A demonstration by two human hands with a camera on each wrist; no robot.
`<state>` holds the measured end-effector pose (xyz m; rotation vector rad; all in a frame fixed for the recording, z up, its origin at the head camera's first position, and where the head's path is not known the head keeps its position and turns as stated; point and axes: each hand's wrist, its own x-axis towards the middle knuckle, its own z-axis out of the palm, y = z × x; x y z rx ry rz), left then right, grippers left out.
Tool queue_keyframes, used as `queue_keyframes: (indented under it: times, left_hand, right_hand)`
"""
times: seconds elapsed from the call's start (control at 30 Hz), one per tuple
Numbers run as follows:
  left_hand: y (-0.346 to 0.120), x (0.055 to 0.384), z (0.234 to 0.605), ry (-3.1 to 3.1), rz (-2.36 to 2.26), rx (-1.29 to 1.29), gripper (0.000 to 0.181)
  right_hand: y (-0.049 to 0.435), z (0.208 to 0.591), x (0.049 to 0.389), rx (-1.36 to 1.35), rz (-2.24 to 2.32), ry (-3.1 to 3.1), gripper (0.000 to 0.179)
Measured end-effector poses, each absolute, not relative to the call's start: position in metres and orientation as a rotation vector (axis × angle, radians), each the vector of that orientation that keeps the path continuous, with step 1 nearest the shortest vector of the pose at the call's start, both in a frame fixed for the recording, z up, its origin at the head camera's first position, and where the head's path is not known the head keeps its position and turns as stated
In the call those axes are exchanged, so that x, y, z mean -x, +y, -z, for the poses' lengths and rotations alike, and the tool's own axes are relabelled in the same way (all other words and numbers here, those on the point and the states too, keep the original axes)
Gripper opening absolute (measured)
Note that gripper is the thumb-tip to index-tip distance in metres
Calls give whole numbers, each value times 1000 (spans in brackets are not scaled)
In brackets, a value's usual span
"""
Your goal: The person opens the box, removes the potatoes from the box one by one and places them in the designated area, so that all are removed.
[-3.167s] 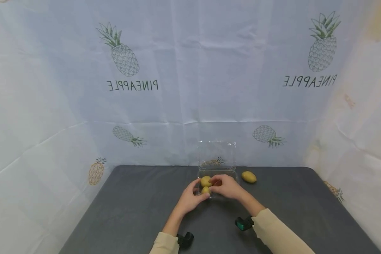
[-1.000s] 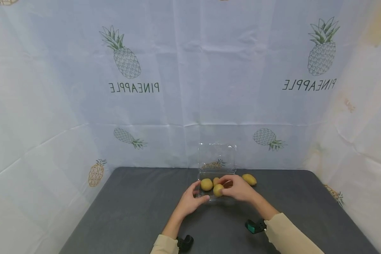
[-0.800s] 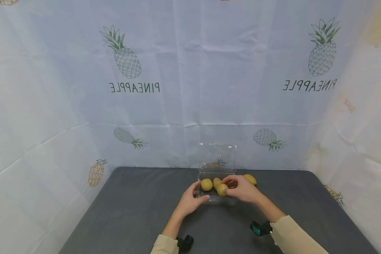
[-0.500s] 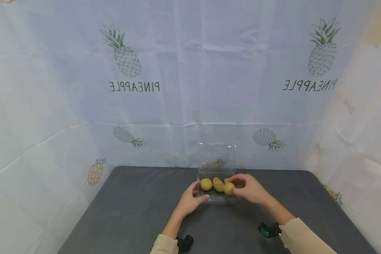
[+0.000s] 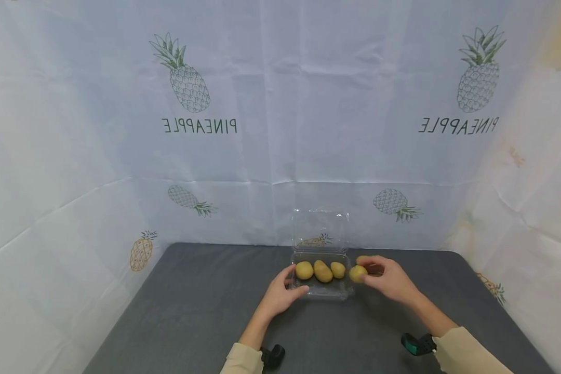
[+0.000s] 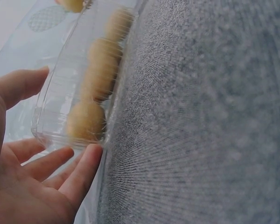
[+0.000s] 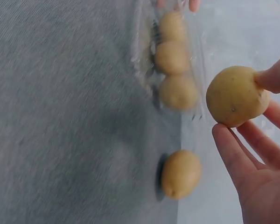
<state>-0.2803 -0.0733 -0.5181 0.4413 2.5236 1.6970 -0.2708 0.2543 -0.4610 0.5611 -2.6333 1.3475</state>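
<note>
from my end, i have a potato [image 7: 232, 95] pinched between thumb and fingers of the right hand [image 5: 392, 280], just outside the right wall of the clear container [image 5: 327, 296]. three potatoes [image 5: 322, 271] sit in a row inside, left to right, and another potato [image 7: 181, 174] lies on the desk [image 5: 191, 291] to the far right. the left hand [image 5: 278, 295] is wide, fingers and thumb spread about the container's left end; the fingertips seem to touch it. the lid [image 5: 320, 226] stands up on the far side. i judge the step as carrying one potato past that right wall; inward or outward i can't tell. the next move calls for a steady pinch and clearance from rim and loose potato.
</note>
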Motion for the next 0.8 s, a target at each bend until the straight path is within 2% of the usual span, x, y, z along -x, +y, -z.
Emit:
queue_keyframes:
  times: [0.8]
  left_hand:
    - [-74,280,517,2523,-1689,-439,78]
  right_hand:
    - [288,493,277,-210,-1217,-2701,41]
